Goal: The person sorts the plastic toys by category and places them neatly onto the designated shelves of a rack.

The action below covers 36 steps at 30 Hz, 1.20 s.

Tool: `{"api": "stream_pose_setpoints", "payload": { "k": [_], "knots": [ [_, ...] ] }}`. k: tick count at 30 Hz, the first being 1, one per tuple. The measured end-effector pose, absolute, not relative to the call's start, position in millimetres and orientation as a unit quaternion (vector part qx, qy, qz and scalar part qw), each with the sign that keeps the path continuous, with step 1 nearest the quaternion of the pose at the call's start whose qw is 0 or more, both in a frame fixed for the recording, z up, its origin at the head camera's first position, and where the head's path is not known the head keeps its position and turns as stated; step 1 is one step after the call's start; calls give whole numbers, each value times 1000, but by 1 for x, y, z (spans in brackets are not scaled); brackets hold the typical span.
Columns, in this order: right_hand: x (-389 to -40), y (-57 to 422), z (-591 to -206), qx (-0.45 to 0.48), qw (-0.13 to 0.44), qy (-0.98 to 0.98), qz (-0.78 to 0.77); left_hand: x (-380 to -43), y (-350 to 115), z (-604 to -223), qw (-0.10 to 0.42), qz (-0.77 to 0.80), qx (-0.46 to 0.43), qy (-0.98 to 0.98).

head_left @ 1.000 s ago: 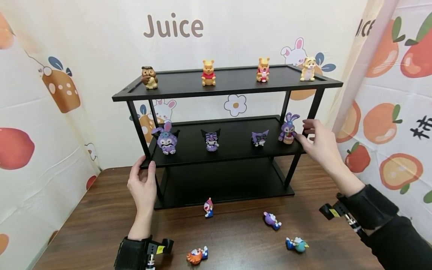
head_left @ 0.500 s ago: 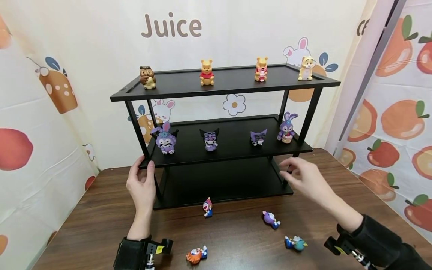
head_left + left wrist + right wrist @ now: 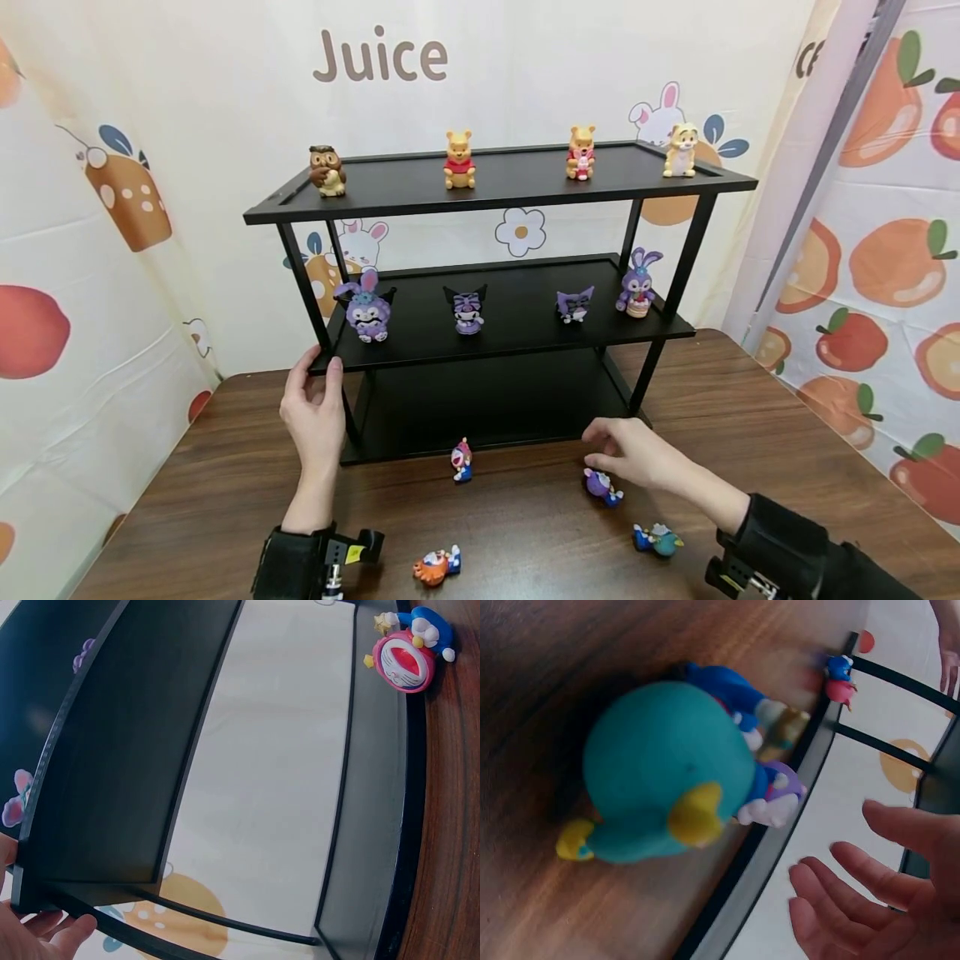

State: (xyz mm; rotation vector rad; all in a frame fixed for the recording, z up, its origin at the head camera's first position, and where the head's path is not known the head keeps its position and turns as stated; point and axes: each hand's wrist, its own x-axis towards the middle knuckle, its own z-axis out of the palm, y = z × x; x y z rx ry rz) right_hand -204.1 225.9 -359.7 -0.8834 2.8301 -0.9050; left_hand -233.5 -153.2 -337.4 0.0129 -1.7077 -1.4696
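My left hand [image 3: 315, 417] grips the left front corner of the middle tier of a black three-tier display shelf [image 3: 517, 185]; the left wrist view shows its fingers [image 3: 66, 936] at that corner. My right hand [image 3: 633, 452] hovers over the table with bent, parted fingers, just above a purple-headed figurine [image 3: 597, 481] lying on its side. Nothing is between those fingers. A teal-headed figurine [image 3: 662, 541] lies nearer me, large in the right wrist view. Close to the shelf's bottom front edge lies a pink-hooded figurine [image 3: 461, 462].
An orange figurine [image 3: 435, 568] lies toward the front of the wooden table [image 3: 525, 533]. Several yellow and brown figurines, such as an owl [image 3: 327, 172], stand on the top tier. The middle tier bears purple ones, including a rabbit [image 3: 637, 285] at its right end.
My right hand has left the rabbit figurine at the middle tier's right end and come down and left to the purple-headed figurine. The left hand has stayed on the shelf corner.
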Motion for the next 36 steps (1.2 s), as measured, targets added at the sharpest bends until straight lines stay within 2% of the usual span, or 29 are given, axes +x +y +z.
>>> {"api": "stream_pose_setpoints", "payload": {
  "k": [7,11,15,28,32,36],
  "knots": [
    [-209,227,-364,-283,154,893,-315,-234,-153,-338,431,-587,4,-685],
    [-211,228,-366,-282,204,879,-327,-234,-153,-338,433,-588,2,-683],
    [-214,228,-368,-289,227,867,-336,-234,-153,-337,433,-589,2,-682],
    [-218,228,-372,-296,233,861,-343,-230,-151,-334,430,-592,-2,-682],
    [-219,228,-373,-304,206,863,-346,-220,-144,-321,429,-588,2,-686],
    [-218,227,-374,-308,155,876,-336,-219,-144,-319,427,-584,8,-690]
  ]
}}
